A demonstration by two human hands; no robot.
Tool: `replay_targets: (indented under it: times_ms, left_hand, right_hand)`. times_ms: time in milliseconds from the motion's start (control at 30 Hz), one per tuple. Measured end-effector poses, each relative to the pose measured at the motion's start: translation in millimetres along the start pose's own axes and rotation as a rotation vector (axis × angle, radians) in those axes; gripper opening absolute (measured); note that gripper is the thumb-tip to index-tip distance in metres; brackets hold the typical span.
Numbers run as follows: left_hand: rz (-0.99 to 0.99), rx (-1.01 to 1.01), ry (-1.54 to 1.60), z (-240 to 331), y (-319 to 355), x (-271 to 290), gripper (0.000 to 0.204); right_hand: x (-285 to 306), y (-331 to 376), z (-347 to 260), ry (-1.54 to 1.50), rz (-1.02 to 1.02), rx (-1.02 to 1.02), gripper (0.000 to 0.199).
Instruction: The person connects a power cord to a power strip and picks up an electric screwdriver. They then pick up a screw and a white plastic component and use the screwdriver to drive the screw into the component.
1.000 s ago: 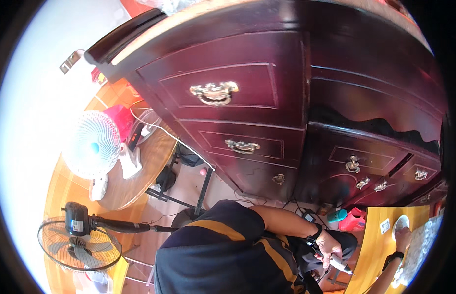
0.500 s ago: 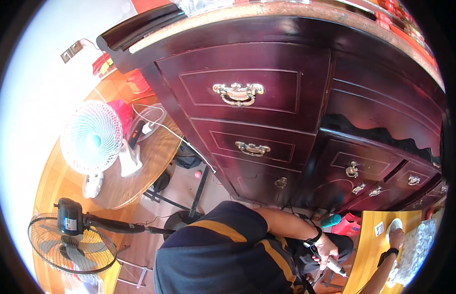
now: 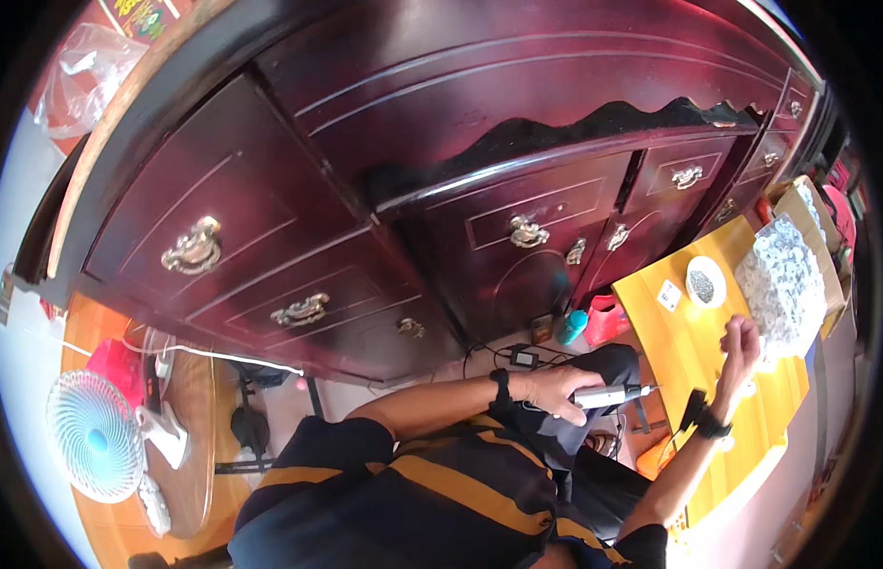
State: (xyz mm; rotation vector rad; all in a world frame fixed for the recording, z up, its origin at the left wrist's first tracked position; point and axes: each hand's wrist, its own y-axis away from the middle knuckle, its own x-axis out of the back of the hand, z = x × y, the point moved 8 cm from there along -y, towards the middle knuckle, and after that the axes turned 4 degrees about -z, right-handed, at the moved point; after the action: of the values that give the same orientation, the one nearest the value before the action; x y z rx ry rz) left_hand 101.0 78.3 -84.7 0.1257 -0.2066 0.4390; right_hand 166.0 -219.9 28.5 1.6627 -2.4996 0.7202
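Observation:
My left hand point(image 3: 555, 391) is wrapped round a slim grey electric screwdriver point(image 3: 605, 396). Its thin bit points right, toward the edge of the yellow table point(image 3: 650, 327). Over that table, my right hand point(image 3: 740, 347) is raised with fingers curled together; whatever they may pinch is too small to see. Just beyond it stands a white bowl point(image 3: 704, 262) with small metal-coloured pieces inside. A clear plastic bag point(image 3: 783, 280) full of pale pieces lies to the right of my right hand.
A small white card point(image 3: 668, 295) lies beside the bowl. An open cardboard box point(image 3: 833, 247) is past the bag. The dark red cabinet point(image 3: 441, 123) spans the far side. A teal bottle point(image 3: 572, 327) and red bag point(image 3: 606, 321) sit below it. A white fan point(image 3: 95, 436) stands left.
My view has swung to the right, bringing the yellow table further in. My right hand has left the bowl and come nearer. The screwdriver stays in my left hand.

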Motion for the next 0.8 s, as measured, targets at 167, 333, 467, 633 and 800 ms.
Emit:
replay_targets:
  times_ms: [167,333,467,633,800]
  left_hand:
    - [0.286,-0.118,-0.271,67,36,27,0.066]
    - [0.448,-0.066,-0.402,89,61,12,0.060]
    - [0.494,0.129,-0.427,88,90,5,0.068]
    - [0.738,0.431,-0.707,137,188,27,0.037]
    - [1.463,0.760,-0.432,167,416,35,0.034]
  right_hand:
    - [-84,110,-11,-0.736,-0.148,-0.335,0.024]
    - [-173,192,-47,-1.183,-0.643,-0.429,0.063]
    - [-202,205,-44,-1.268,-0.620,-0.443,0.046]
    - [-208,195,-53,-1.347,-0.609,-0.406,0.043]
    - [-198,178,-46,-1.334,-0.604,-0.318,0.042]
